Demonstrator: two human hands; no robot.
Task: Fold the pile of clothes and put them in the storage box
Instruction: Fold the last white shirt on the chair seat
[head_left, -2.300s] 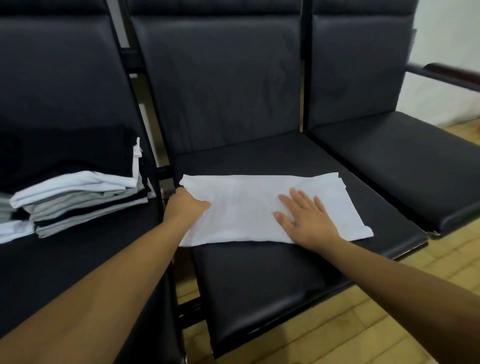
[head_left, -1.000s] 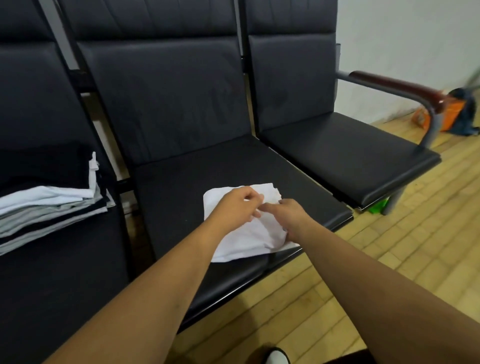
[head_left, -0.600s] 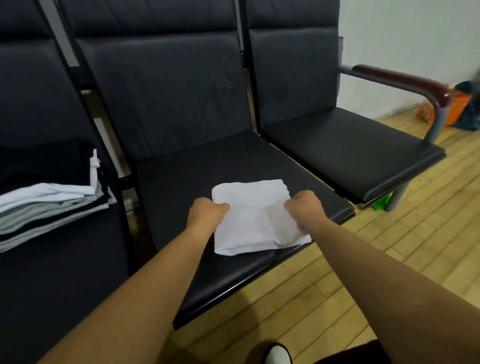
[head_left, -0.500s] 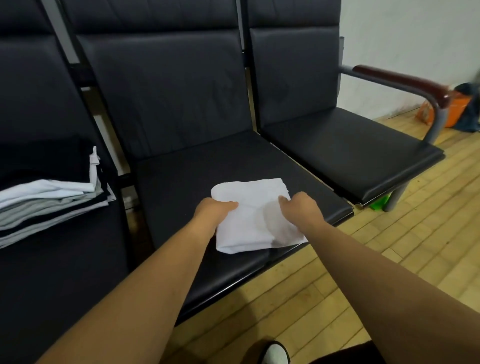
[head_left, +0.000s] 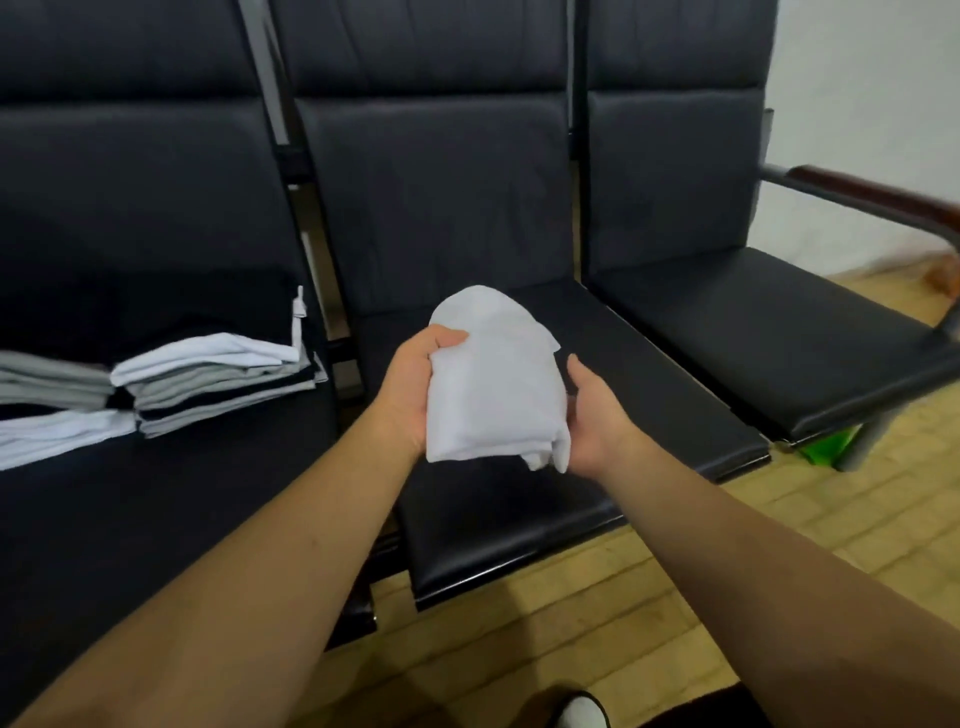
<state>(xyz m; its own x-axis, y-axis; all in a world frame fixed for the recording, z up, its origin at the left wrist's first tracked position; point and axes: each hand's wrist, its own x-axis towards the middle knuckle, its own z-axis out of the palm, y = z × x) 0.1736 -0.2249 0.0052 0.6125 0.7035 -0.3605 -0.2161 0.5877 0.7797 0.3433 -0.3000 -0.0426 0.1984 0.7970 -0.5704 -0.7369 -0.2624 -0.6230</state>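
Observation:
A folded white garment (head_left: 493, 384) is held in the air above the middle black seat (head_left: 649, 395). My left hand (head_left: 410, 389) grips its left edge, thumb on top. On the garment's right side, my right hand (head_left: 597, 415) cups it from below. Stacks of folded white, grey and black clothes (head_left: 208, 374) lie on the left seat. No storage box is in view.
Three joined black chairs fill the view; the right chair (head_left: 779, 332) has a brown armrest (head_left: 878, 197). A green object (head_left: 826, 447) sits under it on the wooden floor (head_left: 779, 525). A shoe tip (head_left: 582, 709) shows at the bottom edge.
The white garment was folded down from a long strip to a small square on the seat. Both hands have now lifted it off the seat.

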